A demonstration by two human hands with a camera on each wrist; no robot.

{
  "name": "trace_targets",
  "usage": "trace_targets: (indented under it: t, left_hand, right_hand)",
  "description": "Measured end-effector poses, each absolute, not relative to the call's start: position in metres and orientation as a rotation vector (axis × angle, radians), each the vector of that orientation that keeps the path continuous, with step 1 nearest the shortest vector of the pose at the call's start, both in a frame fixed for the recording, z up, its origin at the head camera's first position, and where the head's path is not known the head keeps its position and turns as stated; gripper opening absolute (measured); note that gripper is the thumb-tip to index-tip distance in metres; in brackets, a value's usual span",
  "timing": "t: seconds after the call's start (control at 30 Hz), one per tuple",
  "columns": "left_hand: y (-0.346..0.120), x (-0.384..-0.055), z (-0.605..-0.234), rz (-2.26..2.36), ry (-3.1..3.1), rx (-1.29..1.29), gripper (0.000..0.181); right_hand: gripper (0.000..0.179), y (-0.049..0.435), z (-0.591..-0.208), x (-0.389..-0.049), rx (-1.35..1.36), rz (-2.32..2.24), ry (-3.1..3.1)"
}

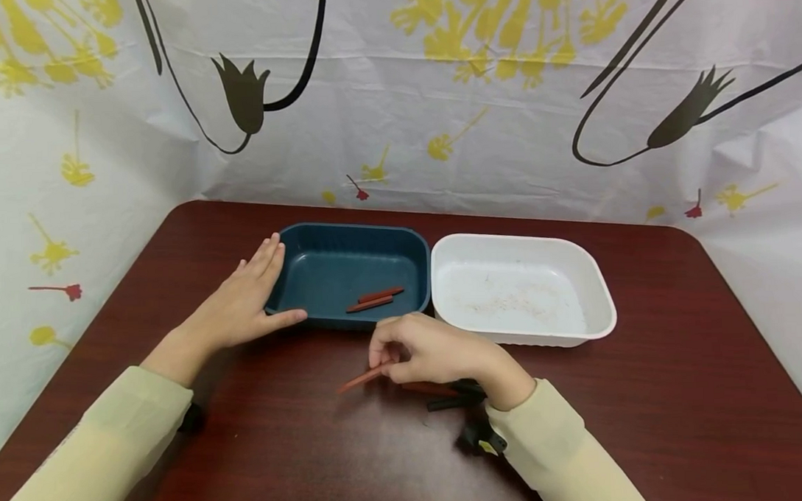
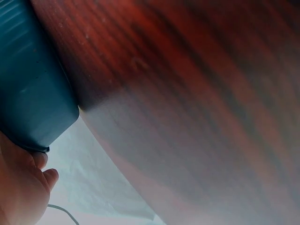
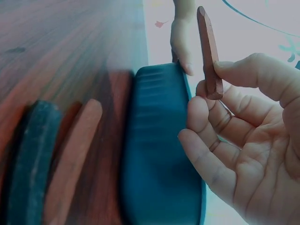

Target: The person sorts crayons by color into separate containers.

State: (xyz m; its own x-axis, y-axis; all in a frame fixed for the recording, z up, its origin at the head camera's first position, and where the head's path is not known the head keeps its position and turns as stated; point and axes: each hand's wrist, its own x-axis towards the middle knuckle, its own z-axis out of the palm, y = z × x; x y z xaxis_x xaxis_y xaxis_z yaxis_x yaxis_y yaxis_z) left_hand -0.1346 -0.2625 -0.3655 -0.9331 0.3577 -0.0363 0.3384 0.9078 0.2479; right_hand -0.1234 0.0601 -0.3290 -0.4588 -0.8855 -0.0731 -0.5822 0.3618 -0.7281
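My right hand (image 1: 434,349) pinches a reddish-brown crayon (image 3: 208,54) between thumb and fingertips, just in front of the teal tray (image 1: 350,320). The crayon's tapered end points left, towards me, in the head view. Two more reddish-brown crayons (image 1: 370,305) lie inside that tray near its front right corner. On the tray's left rim rests my left hand (image 1: 243,300), its fingers straight and the thumb along the front edge. Beneath my right wrist, partly hidden, lie a dark green crayon (image 3: 35,164) and another reddish-brown crayon (image 3: 75,159) on the table.
A white tray (image 1: 602,324) with small specks on its floor stands right beside the teal one. Both are on a dark red wooden table (image 1: 302,446). A patterned white sheet (image 1: 343,120) hangs behind the table and along its sides.
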Motion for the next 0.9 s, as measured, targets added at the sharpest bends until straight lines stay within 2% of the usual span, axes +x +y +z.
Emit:
trace_targets:
  t: [0.43,0.9]
  left_hand:
    - [-0.262,-0.133,-0.364,0.367,2.991,0.536,0.112]
    - [-0.262,-0.136,-0.366,0.365,3.0,0.537,0.113]
  right_hand:
    - [0.014,0.059,-0.319,-0.128,-1.217,-0.977,2.152]
    - [0.013,0.053,-0.308,-0.148,-1.281,-1.047,2.15]
